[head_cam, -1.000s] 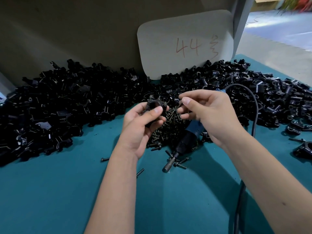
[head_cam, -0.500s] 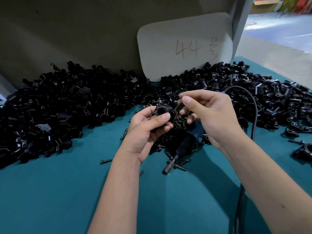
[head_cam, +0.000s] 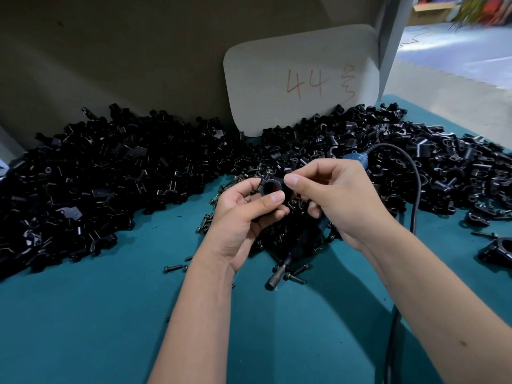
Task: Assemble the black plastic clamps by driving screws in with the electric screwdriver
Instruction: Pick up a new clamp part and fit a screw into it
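The clamp [head_cam: 273,187] sits pinched in the left hand [head_cam: 243,217] above the bench [head_cam: 83,314]; the right hand [head_cam: 340,198] pinches at its edge, probably seating a screw. The electric screwdriver [head_cam: 299,245] lies untouched, and heaps of loose parts [head_cam: 110,176] remain

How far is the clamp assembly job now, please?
Done: one assembled-looking clamp lies at the right edge. In hand: the left hand holds a clamp while the right hand pinches at it. The electric screwdriver lies unused. Left: a large pile of loose parts.
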Available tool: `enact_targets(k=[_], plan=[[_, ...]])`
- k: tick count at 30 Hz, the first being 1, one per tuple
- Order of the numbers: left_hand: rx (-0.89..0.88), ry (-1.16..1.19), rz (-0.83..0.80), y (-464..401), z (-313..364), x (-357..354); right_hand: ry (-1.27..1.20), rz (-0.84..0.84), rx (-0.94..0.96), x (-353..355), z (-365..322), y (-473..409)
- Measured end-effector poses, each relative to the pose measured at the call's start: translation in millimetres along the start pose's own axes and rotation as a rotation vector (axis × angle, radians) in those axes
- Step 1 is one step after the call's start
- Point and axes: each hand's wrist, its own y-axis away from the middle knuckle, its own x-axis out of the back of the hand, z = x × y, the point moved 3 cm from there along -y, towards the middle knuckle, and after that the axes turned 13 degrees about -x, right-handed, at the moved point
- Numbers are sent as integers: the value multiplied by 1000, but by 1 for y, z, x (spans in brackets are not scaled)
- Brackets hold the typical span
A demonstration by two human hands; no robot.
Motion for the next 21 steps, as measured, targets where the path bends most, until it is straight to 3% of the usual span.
enact_targets(k=[3, 8, 15, 21], plan=[[-21, 77, -7, 1, -5, -12, -135, 8, -67, 1, -1, 0], [-36, 210, 62, 0, -9, -23, -325, -180, -93, 0, -4, 4], [-70, 178, 22, 0, -12, -28, -385, -70, -93, -6, -4, 5], [-74, 201, 62, 0, -6, -24, -387, -138, -88, -9, -7, 9]])
